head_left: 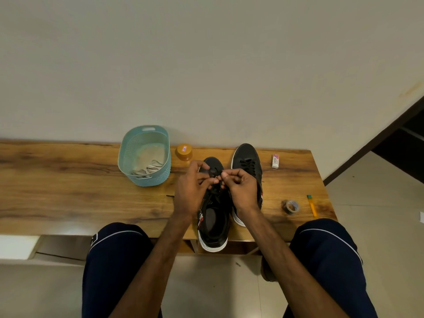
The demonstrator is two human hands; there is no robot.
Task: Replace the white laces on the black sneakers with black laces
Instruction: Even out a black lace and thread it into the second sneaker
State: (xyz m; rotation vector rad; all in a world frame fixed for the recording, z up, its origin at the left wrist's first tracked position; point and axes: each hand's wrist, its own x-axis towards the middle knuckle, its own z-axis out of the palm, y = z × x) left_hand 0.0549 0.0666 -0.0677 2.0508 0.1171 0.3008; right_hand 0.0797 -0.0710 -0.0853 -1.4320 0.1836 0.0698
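We've got both hands together over the near shoe (214,216), left hand (191,191) and right hand (242,189) pinching what looks like the black lace (213,174) near the toe eyelets, hard to see against the black. It's thin, floppy stuff, so we grip close to the tip. Basket (144,157) left of our hands holds the white laces (149,169).
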